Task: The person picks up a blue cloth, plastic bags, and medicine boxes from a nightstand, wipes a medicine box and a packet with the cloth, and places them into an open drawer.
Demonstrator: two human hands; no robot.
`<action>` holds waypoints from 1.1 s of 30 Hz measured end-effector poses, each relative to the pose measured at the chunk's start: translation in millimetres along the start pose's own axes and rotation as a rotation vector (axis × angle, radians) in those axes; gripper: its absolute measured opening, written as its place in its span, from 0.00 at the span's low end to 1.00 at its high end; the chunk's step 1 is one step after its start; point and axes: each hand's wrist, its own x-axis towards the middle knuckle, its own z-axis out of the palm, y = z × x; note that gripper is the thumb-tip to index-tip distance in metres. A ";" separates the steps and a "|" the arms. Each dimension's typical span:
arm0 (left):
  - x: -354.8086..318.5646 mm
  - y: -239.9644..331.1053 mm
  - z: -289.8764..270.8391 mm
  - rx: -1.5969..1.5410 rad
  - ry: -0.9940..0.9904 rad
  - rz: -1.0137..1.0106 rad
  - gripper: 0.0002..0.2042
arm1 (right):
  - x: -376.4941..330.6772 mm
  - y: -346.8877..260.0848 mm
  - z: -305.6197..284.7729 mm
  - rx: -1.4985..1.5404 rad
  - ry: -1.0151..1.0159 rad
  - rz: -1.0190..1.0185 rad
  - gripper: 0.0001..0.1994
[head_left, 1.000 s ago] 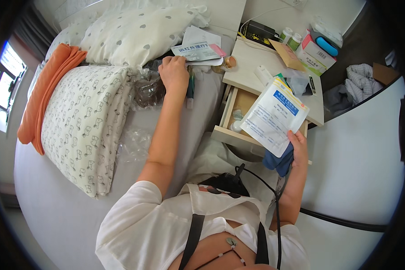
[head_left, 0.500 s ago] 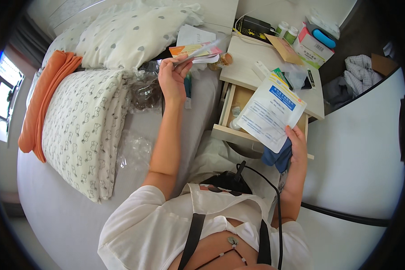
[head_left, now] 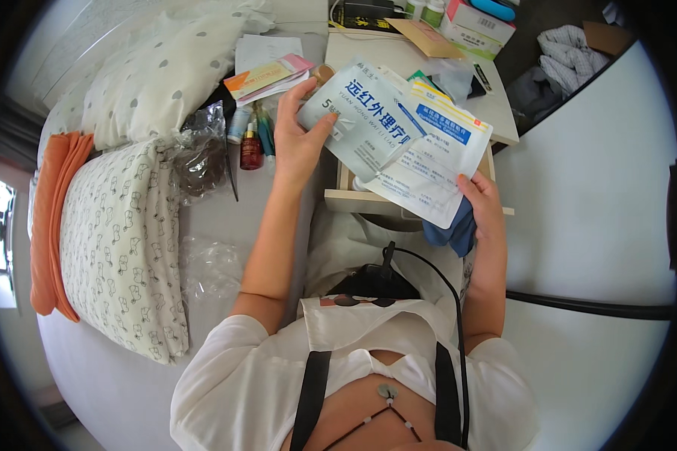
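Observation:
My left hand [head_left: 297, 139] is closed on the left edge of a flat pale grey packet [head_left: 361, 139] with blue print, thumb on its front. This packet overlaps the left part of a white pouch [head_left: 435, 179] with a yellow top and a blue label. My right hand [head_left: 483, 207] pinches the pouch's right edge. Dark blue cloth [head_left: 453, 231] hangs just below that hand; whether the fingers also hold it I cannot tell. Both packets are above an open drawer [head_left: 365, 201], hiding most of its inside.
The nightstand [head_left: 496, 113] bears a brown envelope [head_left: 426, 37], green-and-white bottles and a pink-white box [head_left: 475, 30]. On the bed at left lie papers [head_left: 267, 79], a red dropper bottle [head_left: 250, 146], clear plastic bags [head_left: 201, 161] and a folded patterned quilt [head_left: 120, 248]. A black cable [head_left: 451, 293] runs past my right arm.
My left hand has brought the grey packet from above the bed rightward, and its printed face now shows in front of the white pouch. My right hand still grips the pouch. The view has shifted.

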 end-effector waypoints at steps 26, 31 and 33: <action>-32.5 6.4 44.3 -0.312 -0.013 -0.437 0.07 | -1.0 2.0 10.8 0.235 0.107 -0.069 0.16; -45.6 14.6 58.3 0.247 -0.138 0.044 0.10 | -2.1 6.6 10.1 0.218 0.095 -0.080 0.16; -50.5 12.3 62.7 0.458 -0.183 0.148 0.09 | -1.9 9.4 9.6 0.216 0.079 -0.095 0.16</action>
